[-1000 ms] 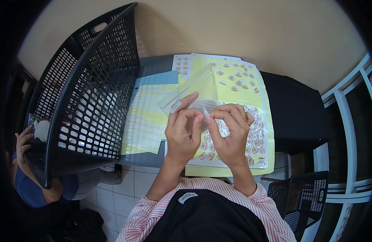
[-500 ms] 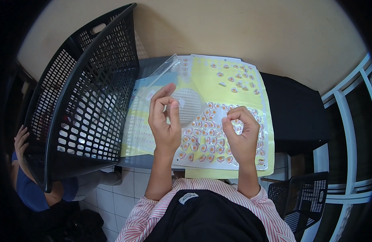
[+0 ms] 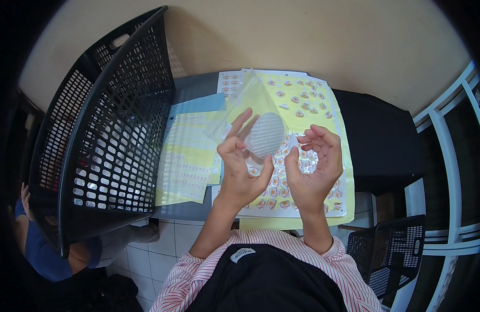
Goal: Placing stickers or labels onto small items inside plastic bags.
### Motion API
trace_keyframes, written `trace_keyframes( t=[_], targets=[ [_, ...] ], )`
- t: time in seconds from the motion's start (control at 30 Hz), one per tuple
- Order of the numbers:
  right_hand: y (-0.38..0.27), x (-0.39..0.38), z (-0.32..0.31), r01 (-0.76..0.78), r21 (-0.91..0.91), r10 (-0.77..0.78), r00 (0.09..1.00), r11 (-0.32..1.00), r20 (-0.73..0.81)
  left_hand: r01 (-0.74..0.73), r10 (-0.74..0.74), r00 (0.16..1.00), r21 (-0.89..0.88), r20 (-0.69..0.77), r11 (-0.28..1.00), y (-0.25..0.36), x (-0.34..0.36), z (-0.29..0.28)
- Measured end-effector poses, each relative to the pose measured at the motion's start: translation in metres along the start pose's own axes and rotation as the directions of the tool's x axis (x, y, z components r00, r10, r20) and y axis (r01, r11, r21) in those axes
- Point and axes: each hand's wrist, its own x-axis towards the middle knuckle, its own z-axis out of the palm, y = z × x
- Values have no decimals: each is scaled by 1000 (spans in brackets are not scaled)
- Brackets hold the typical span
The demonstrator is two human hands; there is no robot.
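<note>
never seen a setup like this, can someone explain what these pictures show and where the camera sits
There is no machine here, just a person working bare-handed. A wide fisheye camera worn on their head looks down, so straight edges bend near the rim. The left hand holds a clear plastic bag with a round textured patch showing. The right hand is open, close to the bag; whether they touch, I cannot tell. On the grey table lie yellow sheets and a white sheet bearing many small pieces. A large black basket is at the left; another person's blue clothing shows near it.
</note>
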Motion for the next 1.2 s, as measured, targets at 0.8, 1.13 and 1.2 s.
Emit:
trace_keyframes(
  t=[0.8, 1.13, 1.2],
  targets=[
    [-13, -1, 9, 152, -242, -169, 985, 958, -48, -154, 165, 983, 135, -78, 979, 1, -9, 17],
    [-18, 0, 11, -271, 317, 256, 963, 909, 88, -112, 116, 993, 365, 12, 924, 1, -5, 16],
    [-17, 0, 8, -366, 448, 341, 930, 816, 138, -168, 173, 977, 47, -123, 985, -13, -7, 21]
  ],
)
